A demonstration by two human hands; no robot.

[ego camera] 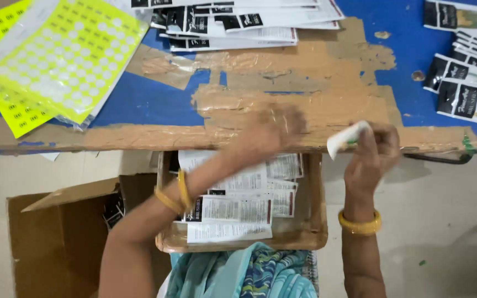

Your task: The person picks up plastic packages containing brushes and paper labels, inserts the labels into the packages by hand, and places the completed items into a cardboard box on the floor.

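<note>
- The right hand (372, 150) pinches a small white packet (348, 138) between thumb and fingers at the front edge of the table (150, 102), its upper end tilted up and to the right — a grip that seems to keep its face free.
- The packet is pale and flat, with a touch of green near the fingers; motion blur hides any finer detail.
- The left hand (274, 132) hovers over the table's taped brown patch just beside the packet; it is blurred, so I cannot tell whether its fingers are spread or curled, and nothing shows in it.
- Below both hands, a shallow tray (310, 229) on the lap holds printed white packs (233, 212) lying flat — close at hand, it appears, for easy reach.
- Yellow sticker sheets (56, 60) lie at the table's far left; black-and-white sachets (465, 83) lie loosely heaped at the far right, more at the top.
- An open cardboard box (56, 237) stands on the floor to the left.
</note>
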